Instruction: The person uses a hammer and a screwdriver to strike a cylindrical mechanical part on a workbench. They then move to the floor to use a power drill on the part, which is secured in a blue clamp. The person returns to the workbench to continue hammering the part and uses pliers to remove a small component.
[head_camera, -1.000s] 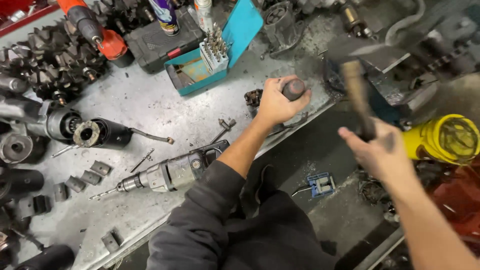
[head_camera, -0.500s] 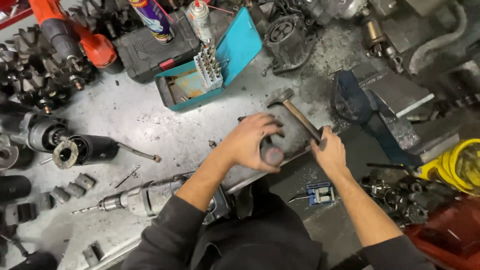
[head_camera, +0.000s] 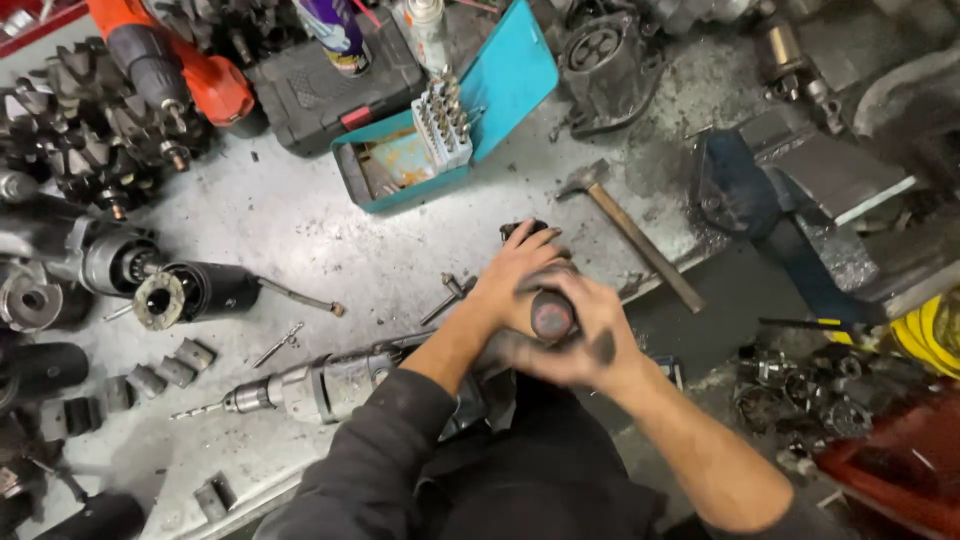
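Two hands were seen wrapped around one dark cylindrical part (head_camera: 551, 316) at the near edge of the grey metal workbench (head_camera: 300, 230). The left hand (head_camera: 515, 280) was curled round the part from the bench side, its fingers closed against the body. The right hand (head_camera: 590, 335) was blurred, but its fingers were folded over the part from the near side, so the round, reddish end face was left showing between the two grips. The part was held over the bench edge, close to the person's dark-clothed lap.

A wooden-handled hammer (head_camera: 632, 235) was laid on the bench just beyond the hands, touched by neither. A teal drill-bit case (head_camera: 500, 85) was standing open farther back, with a rack of bits upright inside. A grey electric drill (head_camera: 300, 390) was lying beside the left forearm, its bit pointed away to the left. A blue bench vise (head_camera: 770, 215) was mounted to the right of the hammer, and an orange power tool (head_camera: 170, 70) was resting at the far left corner.
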